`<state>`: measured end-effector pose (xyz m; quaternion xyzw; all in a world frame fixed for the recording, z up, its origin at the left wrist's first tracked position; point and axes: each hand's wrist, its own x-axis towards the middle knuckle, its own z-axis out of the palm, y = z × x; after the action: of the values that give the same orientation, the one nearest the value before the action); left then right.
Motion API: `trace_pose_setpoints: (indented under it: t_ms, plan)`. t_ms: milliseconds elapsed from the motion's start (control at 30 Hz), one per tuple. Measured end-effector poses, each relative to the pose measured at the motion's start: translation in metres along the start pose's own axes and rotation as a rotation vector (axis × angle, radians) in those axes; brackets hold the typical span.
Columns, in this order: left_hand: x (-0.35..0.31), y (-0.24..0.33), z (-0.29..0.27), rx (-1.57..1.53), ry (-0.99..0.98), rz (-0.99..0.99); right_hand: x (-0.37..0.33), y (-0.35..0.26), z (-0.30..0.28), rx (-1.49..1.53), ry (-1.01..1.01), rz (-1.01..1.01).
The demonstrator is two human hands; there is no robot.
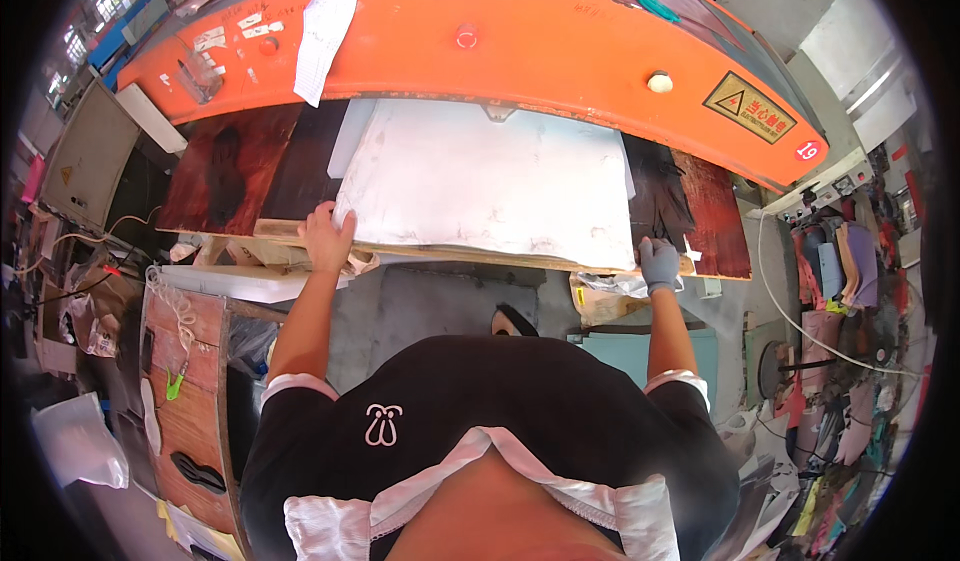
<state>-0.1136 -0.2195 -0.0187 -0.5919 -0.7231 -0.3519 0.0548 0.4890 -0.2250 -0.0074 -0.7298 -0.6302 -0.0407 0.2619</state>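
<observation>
A wide white board [490,176] with scuffs and smudges lies in front of me, its far edge beneath the orange beam [400,36] of a machine. My bare left hand [328,239] is at the board's near left corner, thumb along its side and fingers closed on the edge. At the near right corner, my right hand [659,264] wears a grey glove and its fingers are curled over the edge. Beneath the board runs a wooden edge [450,254]. The undersides of both grips are hidden.
Dark red worn surfaces [222,171] flank the board. A paper slip [322,46] hangs on the beam, which carries a pale knob [660,82]. At left stands a wooden cabinet [185,331] with a coiled cord. Coloured pieces [850,266] hang at right, near a pale cable [800,326].
</observation>
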Motion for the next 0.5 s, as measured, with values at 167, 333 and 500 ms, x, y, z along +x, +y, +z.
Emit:
trace_pose_setpoints:
  t_ms: [167,333,500]
  plan:
    - [-0.063,-0.014,-0.033,-0.015,0.118,0.153,-0.042,-0.015,-0.030,0.195,0.012,0.107]
    - [-0.115,-0.024,-0.069,0.005,0.149,0.223,-0.025,-0.088,-0.019,0.236,0.040,-0.159]
    - [-0.165,-0.030,-0.101,0.001,0.160,0.241,-0.006,-0.183,0.014,0.314,-0.182,-0.219]
